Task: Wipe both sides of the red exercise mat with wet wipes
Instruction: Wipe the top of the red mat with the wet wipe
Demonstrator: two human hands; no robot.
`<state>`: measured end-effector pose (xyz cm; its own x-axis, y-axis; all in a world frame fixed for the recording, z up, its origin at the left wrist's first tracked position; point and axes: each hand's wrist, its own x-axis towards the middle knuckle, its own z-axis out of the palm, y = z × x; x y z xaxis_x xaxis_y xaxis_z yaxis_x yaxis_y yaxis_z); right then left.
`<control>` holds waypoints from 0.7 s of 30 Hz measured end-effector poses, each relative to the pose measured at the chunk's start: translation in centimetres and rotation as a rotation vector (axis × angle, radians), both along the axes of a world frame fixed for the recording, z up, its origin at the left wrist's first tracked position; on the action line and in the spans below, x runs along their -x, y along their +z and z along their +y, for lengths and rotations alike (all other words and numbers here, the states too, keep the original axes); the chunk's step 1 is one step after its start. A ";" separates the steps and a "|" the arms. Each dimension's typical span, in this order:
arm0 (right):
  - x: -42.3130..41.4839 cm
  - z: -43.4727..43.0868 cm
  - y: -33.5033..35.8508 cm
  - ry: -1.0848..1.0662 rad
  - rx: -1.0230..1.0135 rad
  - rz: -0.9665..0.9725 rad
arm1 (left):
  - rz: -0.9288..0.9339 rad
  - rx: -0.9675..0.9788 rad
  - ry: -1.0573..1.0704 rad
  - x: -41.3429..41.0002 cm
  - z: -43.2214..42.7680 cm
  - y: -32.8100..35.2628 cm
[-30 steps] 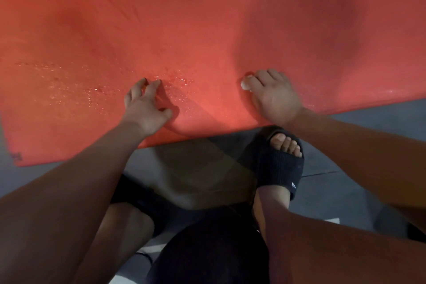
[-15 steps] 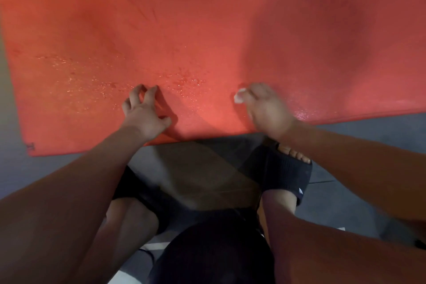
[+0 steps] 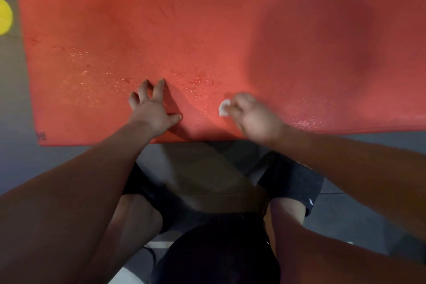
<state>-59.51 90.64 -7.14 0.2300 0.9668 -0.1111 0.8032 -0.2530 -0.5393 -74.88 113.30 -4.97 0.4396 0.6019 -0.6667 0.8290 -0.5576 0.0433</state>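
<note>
Flat red foam exercise mat (image 3: 207,18) lies spread on the grey floor (image 3: 18,163), its near edge just ahead of our knees. Left hand (image 3: 152,110): fingers splayed apart, tips pressing the mat to pin it. Right hand (image 3: 255,117) is blurred; fingers seem bunched round a small white wet wipe (image 3: 223,108) against the mat. Step in hand, we judge: wiping the upper face. Next calls for strokes over the unwiped stretch, then flipping.

The grey floor (image 3: 18,163) carries the red exercise mat (image 3: 161,30) (wet-speckled) from nine to three o'clock, yellow round patches (image 3: 4,16) at ten, and a black slide sandal (image 3: 290,182) at four.
</note>
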 end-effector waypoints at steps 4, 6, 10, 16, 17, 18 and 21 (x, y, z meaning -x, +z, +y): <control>0.9 -0.2 -0.1 0.386 -0.086 -0.031 | -0.004 -0.003 -0.004 0.2 0.1 -0.1; -2.0 1.6 -0.6 0.221 -0.019 0.049 | -0.011 -0.011 -0.005 0.2 0.3 -0.2; -7.0 5.1 -1.9 -0.160 -0.054 -0.169 | -0.014 -0.011 0.008 0.1 0.5 0.1; 0.6 2.7 -1.3 0.404 -0.054 -0.012 | 0.003 -0.023 0.007 0.3 0.4 0.3; 0.5 2.7 -1.1 0.465 -0.065 -0.028 | 0.004 -0.026 0.002 0.3 0.4 0.3; -0.3 3.1 -1.0 0.479 -0.054 -0.011 | 0.002 -0.028 -0.001 0.4 0.5 0.3; -4.7 6.2 -1.2 0.145 0.027 0.011 | -0.029 -0.018 -0.005 0.5 0.8 0.3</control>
